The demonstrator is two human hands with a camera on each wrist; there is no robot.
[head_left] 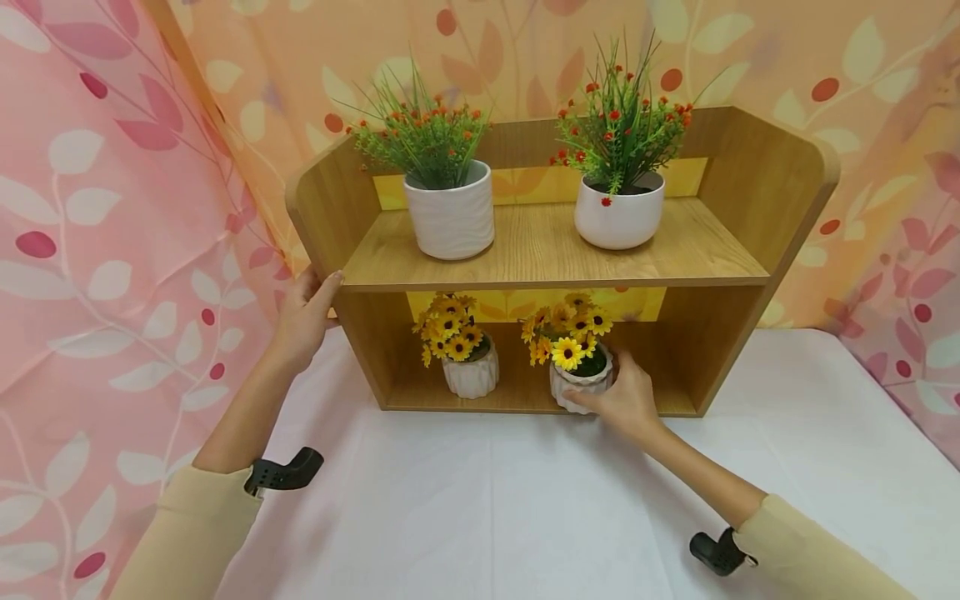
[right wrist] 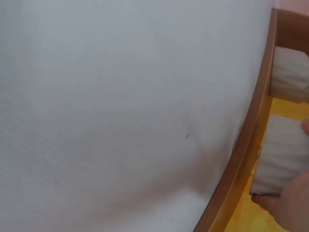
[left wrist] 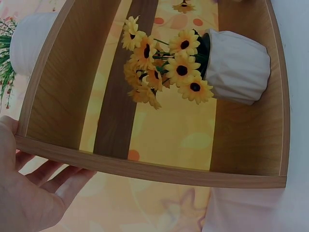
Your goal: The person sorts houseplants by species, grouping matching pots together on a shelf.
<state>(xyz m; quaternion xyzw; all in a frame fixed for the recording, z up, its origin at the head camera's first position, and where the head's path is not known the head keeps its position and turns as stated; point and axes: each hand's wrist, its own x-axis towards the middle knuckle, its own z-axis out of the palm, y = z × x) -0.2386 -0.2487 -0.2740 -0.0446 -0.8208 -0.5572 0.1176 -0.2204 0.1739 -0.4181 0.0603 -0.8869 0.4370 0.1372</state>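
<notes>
A two-tier wooden shelf stands against the patterned cloth. My left hand holds its left side panel near the middle board, thumb in front and fingers behind the panel in the left wrist view. On the lower tier, my right hand grips a small white ribbed pot of yellow flowers at the front edge, fingers round its right side and thumb across its front. A matching pot of yellow flowers stands to its left. In the right wrist view only part of the gripped pot shows.
The upper tier bears two larger white pots with green grass and red flowers, a left one and a right one. A white cloth covers the table in front. Pink leaf-patterned fabric hangs at the left.
</notes>
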